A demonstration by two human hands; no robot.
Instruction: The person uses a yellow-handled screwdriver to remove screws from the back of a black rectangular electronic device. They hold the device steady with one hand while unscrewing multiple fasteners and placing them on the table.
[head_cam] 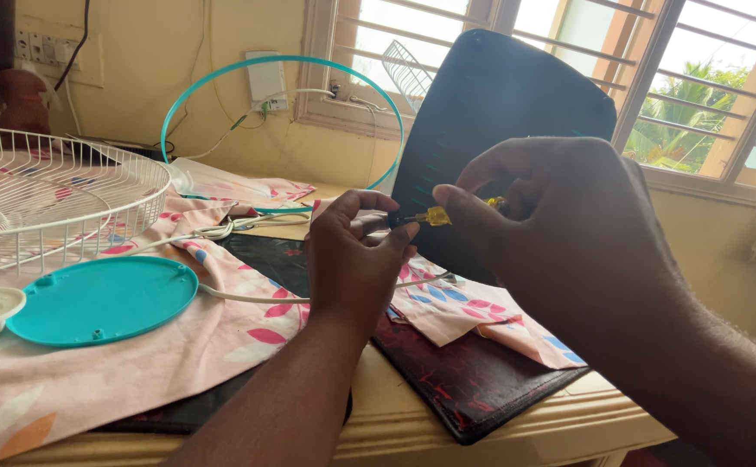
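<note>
The right hand (568, 233) holds a small yellow-handled screwdriver (437, 215), its grip clamped on the handle, with the tip pointed at the left hand (352, 259). The left hand's fingers are pinched together on something small that I cannot make out, held up above the bench (412, 424). The tip sits very near the left fingers, so a slip could jab them, or the small part could drop into the flowered cloth (222, 337) and get lost. A white cord (248, 297) runs under the left hand and could snag. A teal disc (101, 300), white fan grille (58, 186) and dark board (499, 130) crowd the space
</note>
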